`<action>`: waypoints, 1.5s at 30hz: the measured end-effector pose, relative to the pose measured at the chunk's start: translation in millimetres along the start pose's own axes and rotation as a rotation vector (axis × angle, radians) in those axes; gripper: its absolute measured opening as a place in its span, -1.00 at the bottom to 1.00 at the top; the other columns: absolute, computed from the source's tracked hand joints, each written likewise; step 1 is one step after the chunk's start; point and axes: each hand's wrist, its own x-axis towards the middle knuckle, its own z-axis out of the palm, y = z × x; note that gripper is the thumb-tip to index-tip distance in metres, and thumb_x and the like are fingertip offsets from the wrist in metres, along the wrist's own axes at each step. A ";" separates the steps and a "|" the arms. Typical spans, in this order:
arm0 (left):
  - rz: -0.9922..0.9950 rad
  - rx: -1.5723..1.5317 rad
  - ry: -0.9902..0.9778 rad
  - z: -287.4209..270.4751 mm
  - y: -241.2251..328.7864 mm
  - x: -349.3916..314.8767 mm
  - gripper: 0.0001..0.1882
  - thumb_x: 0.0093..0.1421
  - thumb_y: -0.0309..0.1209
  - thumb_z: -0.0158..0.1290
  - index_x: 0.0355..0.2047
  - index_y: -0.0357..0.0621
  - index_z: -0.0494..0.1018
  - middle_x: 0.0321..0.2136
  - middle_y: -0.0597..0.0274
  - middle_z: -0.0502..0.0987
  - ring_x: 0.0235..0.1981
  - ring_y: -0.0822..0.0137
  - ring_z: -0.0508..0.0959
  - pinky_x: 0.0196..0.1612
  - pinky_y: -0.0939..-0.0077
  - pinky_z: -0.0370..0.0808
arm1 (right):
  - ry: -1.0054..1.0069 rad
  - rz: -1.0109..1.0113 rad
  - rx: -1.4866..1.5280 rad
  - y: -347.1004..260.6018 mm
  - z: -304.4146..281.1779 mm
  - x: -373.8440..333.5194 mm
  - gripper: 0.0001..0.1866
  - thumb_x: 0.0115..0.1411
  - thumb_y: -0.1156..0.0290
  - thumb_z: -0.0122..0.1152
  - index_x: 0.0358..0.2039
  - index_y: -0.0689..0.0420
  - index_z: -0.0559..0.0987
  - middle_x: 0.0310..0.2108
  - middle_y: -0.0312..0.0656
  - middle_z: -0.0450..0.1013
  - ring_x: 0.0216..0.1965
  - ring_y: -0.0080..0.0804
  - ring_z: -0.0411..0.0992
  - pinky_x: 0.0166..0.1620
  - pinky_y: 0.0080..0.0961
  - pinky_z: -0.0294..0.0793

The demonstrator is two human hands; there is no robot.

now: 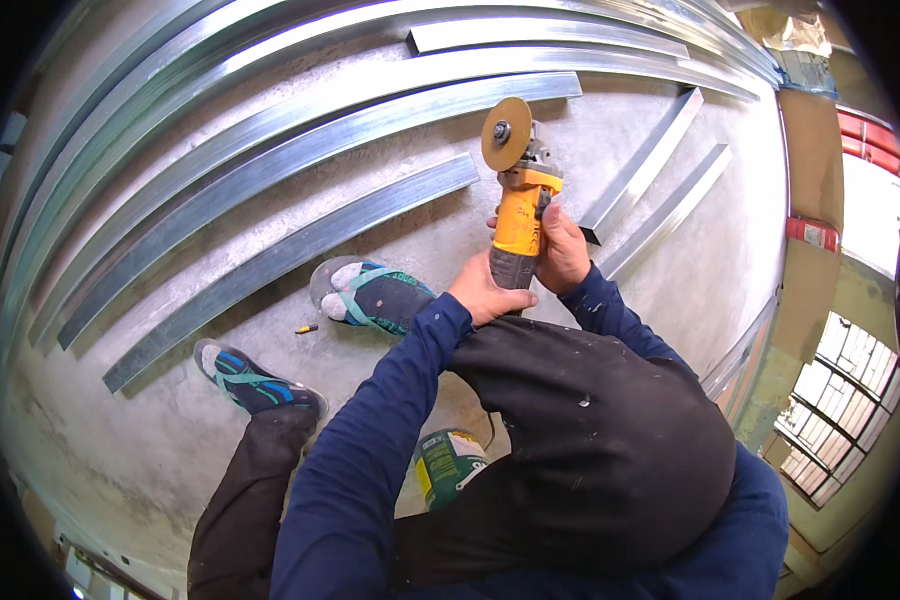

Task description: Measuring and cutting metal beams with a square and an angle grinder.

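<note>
A yellow and black angle grinder (pixel 518 215) stands upright above my raised knee, its tan cutting disc (pixel 507 133) at the top. My left hand (pixel 488 290) is wrapped round the dark lower end of its body. On the other side my right hand (pixel 564 250) grips the yellow body, fingers curled behind it and thumb near the black switch. The disc touches nothing. Part of each hand's fingers is hidden behind the tool.
Several long metal channels (pixel 300 255) lie across the concrete floor ahead and left. Two shorter channels (pixel 642 165) lie right of the grinder. A green tin (pixel 450 465) stands beside my leg. A small yellow-black object (pixel 307 328) lies near my sandalled feet (pixel 260 380).
</note>
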 end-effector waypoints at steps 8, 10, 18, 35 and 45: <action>-0.066 0.087 0.028 8.0 11.5 1.7 -0.46 -0.08 -0.40 0.40 -0.07 -0.24 0.48 -0.25 0.20 0.64 -0.22 0.37 0.62 -0.08 0.43 0.54 | 0.378 -0.049 -0.264 8.3 20.4 1.9 -0.26 0.36 -0.32 -0.27 -0.04 0.21 0.43 -0.31 -0.07 0.55 -0.34 -0.30 0.59 -0.22 -0.37 0.63; -0.042 0.069 0.009 7.7 16.3 0.5 -0.49 -0.08 -0.40 0.38 -0.10 -0.24 0.50 -0.29 0.20 0.64 -0.25 0.36 0.63 -0.10 0.43 0.55 | 0.371 -0.046 -0.244 5.5 22.6 4.7 -0.26 0.36 -0.32 -0.26 -0.05 0.21 0.43 -0.31 -0.08 0.54 -0.34 -0.32 0.59 -0.24 -0.38 0.63; 0.075 0.528 0.201 -5.0 19.2 -14.1 -0.34 -0.05 -0.09 0.42 -0.06 -0.25 0.48 -0.22 -0.01 0.61 -0.20 0.04 0.62 -0.05 0.23 0.53 | 0.210 -0.013 -0.313 -17.4 27.4 11.2 -0.51 0.17 0.31 0.35 0.03 0.13 0.36 -0.33 -0.20 0.46 -0.37 -0.38 0.55 -0.27 -0.44 0.61; -0.132 1.510 0.635 -245.8 0.1 -186.3 -0.29 -0.10 -0.30 0.35 0.11 -0.03 0.39 -0.09 0.20 0.45 -0.02 0.05 0.40 0.03 0.15 0.26 | 0.059 0.291 -1.023 -82.2 -30.6 -13.3 -0.01 0.12 0.13 0.35 0.39 0.25 0.00 0.06 -0.01 0.37 0.08 -0.28 0.36 0.18 -0.45 0.33; -0.002 1.549 0.620 -250.5 -5.4 -194.1 -0.30 -0.16 -0.30 0.36 0.06 -0.03 0.42 -0.13 0.13 0.43 -0.07 0.01 0.40 -0.02 0.16 0.27 | 0.008 0.317 -1.154 -90.4 -19.6 8.7 -0.12 0.11 0.00 0.32 0.32 0.12 0.16 -0.05 -0.01 0.44 -0.05 -0.24 0.44 0.08 -0.40 0.41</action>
